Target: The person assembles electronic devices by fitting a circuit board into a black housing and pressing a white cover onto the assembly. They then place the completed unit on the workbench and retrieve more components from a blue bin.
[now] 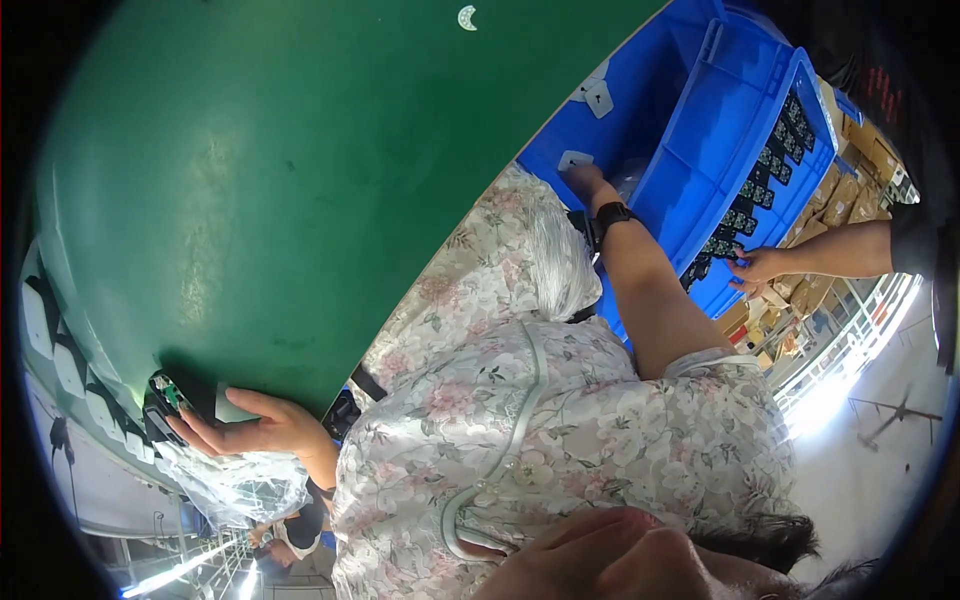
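Observation:
My right hand (584,180) reaches down into a blue bin (672,170) at the right of the table. Its fingertips are closed at a rounded white plastic cover (573,159); they are partly hidden. Other white covers (598,97) lie farther back in the bin. At the lower left, my left hand (268,428) has its fingers stretched apart at the table's edge. Those fingertips touch a black plastic housing (160,420), in which a green circuit board (173,394) shows. A small pale piece (230,402) lies by the left thumb.
A green table (300,200) fills the upper left, with a white crescent-shaped part (467,18) at the far side. In another blue bin, black circuit boards (760,180) stand in rows; a co-worker's hand (762,268) touches them. White covers (68,368) line the left rim.

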A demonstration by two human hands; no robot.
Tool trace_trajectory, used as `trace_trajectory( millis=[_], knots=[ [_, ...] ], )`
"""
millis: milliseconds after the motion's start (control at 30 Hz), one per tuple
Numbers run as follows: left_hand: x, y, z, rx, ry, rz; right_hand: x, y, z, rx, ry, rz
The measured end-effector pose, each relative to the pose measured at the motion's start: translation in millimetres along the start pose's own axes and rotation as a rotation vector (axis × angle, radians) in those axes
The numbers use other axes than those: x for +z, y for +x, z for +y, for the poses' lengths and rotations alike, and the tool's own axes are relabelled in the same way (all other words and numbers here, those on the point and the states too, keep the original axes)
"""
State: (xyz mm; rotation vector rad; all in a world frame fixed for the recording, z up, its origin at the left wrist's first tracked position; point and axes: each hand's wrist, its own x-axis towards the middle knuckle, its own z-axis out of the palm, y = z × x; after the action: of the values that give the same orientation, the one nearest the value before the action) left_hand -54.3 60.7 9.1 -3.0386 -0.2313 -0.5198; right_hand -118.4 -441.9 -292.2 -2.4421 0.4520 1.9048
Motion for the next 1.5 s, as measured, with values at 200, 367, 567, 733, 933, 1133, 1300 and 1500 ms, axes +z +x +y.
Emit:
trace_trajectory(
  millis=[200,367,567,733,933,1133,1300,1500],
  knots=[
    [-1.7,0.4,-2.0,0.008,0.022,-0.01,-28.2,1.8,-25.7,0.375,1.277,0.123],
    [-1.2,-4.0,-4.5,-0.014,-0.016,0.001,-70.4,-44.9,-52.0,0.197,1.529,0.541],
    [-0.8,-0.2,1.7,-0.016,-0.041,0.019,-68.6,-9.2,-33.5,0.395,1.462,0.214],
    [3.3,-3.1,-0.4,-0.028,-0.069,0.042,-114.0,-26.6,-74.0,0.133,1.361,0.645],
    [5.0,-2.1,2.7,-0.02,-0.109,0.075,-141.9,-9.2,-45.3,0.441,0.951,0.886],
    [6.0,-1.3,2.9,-0.021,-0.119,0.079,-145.6,43.9,-68.6,0.089,1.237,0.68],
    [3.6,-3.6,4.4,-0.031,-0.083,0.08,-219.2,4.3,-90.2,0.174,1.093,0.944],
    [6.3,-1.5,5.9,-0.028,-0.107,0.106,-280.6,65.9,-47.1,0.059,0.668,1.096]
  ],
)
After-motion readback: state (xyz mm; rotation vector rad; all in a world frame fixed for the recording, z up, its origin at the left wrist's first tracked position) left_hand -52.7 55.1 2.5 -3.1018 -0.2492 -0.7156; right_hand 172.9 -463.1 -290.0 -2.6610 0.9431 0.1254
